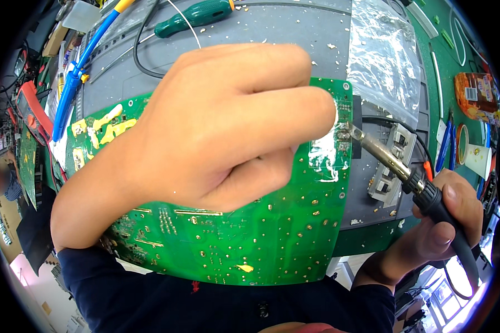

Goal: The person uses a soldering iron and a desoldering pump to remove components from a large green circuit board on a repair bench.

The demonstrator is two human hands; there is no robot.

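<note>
A large green circuit board (261, 244) lies in front of me, its face dotted with solder joints. In my right hand (455, 202) is a soldering iron (391, 161), gripped by its black handle. Its tip meets or hovers just over a row of pads at the board's right edge, beside a whitish smeared patch (325, 158). My left hand (222, 122) is closed above the middle of the board, fingers curled. Whatever those fingers pinch, if anything, is hidden behind them.
Beyond the board lie a green screwdriver (191, 19) and a clear plastic bag (383, 55). A blue-and-yellow desoldering pump (72, 89) and a red multimeter (30, 111) are at left. A pale grey slotted part (380, 186), a cup (478, 159) and an orange packet (475, 97) stand at right.
</note>
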